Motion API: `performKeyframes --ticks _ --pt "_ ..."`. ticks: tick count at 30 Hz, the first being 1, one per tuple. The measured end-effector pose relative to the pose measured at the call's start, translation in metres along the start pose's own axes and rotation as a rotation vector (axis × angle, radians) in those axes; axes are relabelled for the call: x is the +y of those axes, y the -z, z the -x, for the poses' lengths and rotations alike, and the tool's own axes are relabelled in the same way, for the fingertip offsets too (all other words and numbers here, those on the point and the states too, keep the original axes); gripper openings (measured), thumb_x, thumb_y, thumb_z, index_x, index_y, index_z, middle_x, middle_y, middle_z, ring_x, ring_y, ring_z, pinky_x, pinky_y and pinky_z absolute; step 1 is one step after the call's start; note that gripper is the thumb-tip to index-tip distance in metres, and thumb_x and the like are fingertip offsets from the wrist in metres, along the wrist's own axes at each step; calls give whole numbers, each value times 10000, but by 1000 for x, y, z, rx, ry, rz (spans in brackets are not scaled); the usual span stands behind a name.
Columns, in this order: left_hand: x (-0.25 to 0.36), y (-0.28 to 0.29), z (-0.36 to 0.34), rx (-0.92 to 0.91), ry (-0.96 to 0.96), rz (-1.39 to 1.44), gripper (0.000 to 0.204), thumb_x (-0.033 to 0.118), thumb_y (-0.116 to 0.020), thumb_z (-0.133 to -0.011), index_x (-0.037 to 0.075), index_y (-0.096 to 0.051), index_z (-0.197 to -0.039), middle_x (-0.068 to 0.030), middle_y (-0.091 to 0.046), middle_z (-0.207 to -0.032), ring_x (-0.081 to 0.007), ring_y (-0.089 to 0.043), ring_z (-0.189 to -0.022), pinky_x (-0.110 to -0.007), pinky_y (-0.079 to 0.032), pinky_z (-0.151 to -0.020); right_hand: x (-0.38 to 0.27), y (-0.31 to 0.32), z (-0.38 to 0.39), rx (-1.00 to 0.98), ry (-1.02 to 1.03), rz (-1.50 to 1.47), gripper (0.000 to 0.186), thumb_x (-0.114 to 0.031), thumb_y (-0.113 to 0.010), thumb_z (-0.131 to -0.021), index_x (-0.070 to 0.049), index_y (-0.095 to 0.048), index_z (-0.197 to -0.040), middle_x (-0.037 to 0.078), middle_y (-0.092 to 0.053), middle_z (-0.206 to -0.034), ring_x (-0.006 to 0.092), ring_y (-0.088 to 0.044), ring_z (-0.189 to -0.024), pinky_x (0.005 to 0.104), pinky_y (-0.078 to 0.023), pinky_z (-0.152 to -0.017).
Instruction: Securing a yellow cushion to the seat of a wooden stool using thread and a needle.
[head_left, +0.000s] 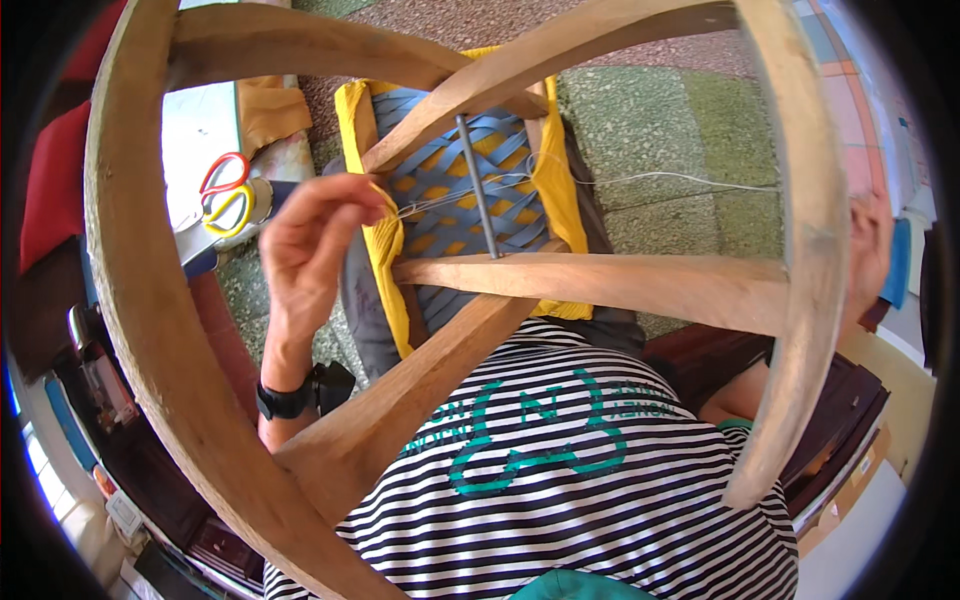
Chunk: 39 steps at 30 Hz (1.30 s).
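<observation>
A wooden chair frame (600,283) with crossing curved legs stands upturned in front of me. Its seat of woven blue straps (430,238) is edged with yellow fabric (566,215). My left hand (312,235) is closed in a pinch at the fabric's left edge. White thread (680,177) crosses the straps from near those fingertips, then runs out to the right, fairly taut. My right hand (872,245) is raised at the far right, partly hidden behind a wooden leg; the thread leads toward it, and its fingers look closed. No needle can be made out.
A grey metal rod (476,185) spans the frame above the straps. Scissors with red and yellow handles (228,200) lie at the left beside a brown cloth piece (272,112). Green and reddish speckled floor tiles (640,120) extend beyond the seat. Dark furniture (835,415) stands at the right.
</observation>
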<state>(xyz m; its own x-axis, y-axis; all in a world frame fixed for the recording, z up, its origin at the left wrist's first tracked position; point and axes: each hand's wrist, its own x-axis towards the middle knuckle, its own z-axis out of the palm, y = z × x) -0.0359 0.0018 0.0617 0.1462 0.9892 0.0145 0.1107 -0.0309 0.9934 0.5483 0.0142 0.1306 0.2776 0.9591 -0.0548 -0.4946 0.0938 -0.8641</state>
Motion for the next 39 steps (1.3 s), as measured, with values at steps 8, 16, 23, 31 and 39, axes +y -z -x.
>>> performKeyframes --ticks 8,16,23,31,39 --pt "-25 4 16 300 -75 -435 171 -74 -691 -755 3 -651 -902 -18 -601 -768 -73 -553 -689 -211 -452 -647 209 -157 31 -373 -244 779 267 -64 -628 -871 -2 -623 -1131 -27 -568 -770 18 -495 -630 182 -428 -568" --pt "-5 -18 -12 46 -114 -754 57 17 -704 -779 -13 -655 -778 -79 -573 -671 -141 -552 -558 -266 -418 -511 250 -157 52 -460 -192 861 274 -34 -628 -865 -13 -621 -1139 -45 -559 -745 -1 -488 -592 174 -438 -498" --pt "-9 -31 -24 -43 -43 -985 197 165 -730 -796 -5 -649 -739 -101 -597 -621 -213 -608 -530 -286 -448 -498 250 -159 52 -396 -250 793 90 10 -638 -838 17 -623 -927 -32 -569 -744 -2 -470 -610 166 -384 -514" --pt "-14 -23 -23 -101 35 -812 172 127 -708 -816 7 -629 -720 -36 -556 -587 -102 -476 -501 -253 -384 -489 248 -152 46 -386 -273 749 49 -53 -623 -860 -32 -597 -824 -32 -579 -735 3 -495 -586 186 -436 -478" --pt "-28 -10 -1 87 213 40 138 147 -607 -940 22 -586 -885 3 -582 -808 -21 -482 -733 -176 -374 -646 222 -141 36 -673 -638 248 62 -58 -620 -827 -39 -563 -839 -41 -485 -692 10 -392 -477 224 -464 -490"
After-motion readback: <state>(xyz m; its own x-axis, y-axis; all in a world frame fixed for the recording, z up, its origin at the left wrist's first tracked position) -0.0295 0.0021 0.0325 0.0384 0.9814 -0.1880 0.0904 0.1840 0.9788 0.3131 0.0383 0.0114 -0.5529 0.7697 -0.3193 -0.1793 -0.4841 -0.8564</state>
